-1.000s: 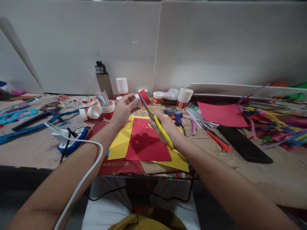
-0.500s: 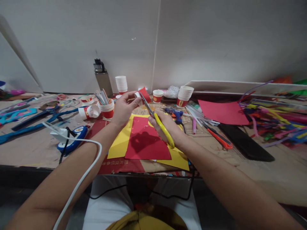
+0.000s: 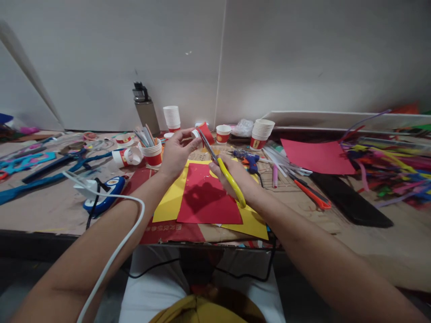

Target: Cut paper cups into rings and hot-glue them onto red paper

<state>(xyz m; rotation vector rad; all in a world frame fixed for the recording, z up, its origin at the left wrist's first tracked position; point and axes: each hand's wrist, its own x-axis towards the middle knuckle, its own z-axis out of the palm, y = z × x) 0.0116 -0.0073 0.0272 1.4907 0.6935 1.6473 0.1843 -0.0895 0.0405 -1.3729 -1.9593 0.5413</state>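
Raised over the table, my left hand (image 3: 180,150) pinches a small red-and-white paper piece (image 3: 206,131), which has a curled white part near the fingertips. My right hand (image 3: 234,177) grips a pair of yellow-handled scissors (image 3: 232,181), the blades pointing up and left against that piece. How far the blades are apart is too small to tell. Below both hands lies a red sheet of paper (image 3: 208,211) on top of yellow paper (image 3: 166,206), with the hands' shadow falling across the red.
Paper cups holding strips (image 3: 151,154) stand left, near a blue-and-white device (image 3: 104,197) with cables. Stacked cups (image 3: 261,134) and a blue glue gun (image 3: 251,161) sit behind. To the right are an orange cutter knife (image 3: 313,195), a black phone-like slab (image 3: 352,202) and coloured strips (image 3: 404,175).
The view has shifted slightly, so the table's things sit a little further right. Both hands keep their hold, with the scissors' blades still at the paper piece.
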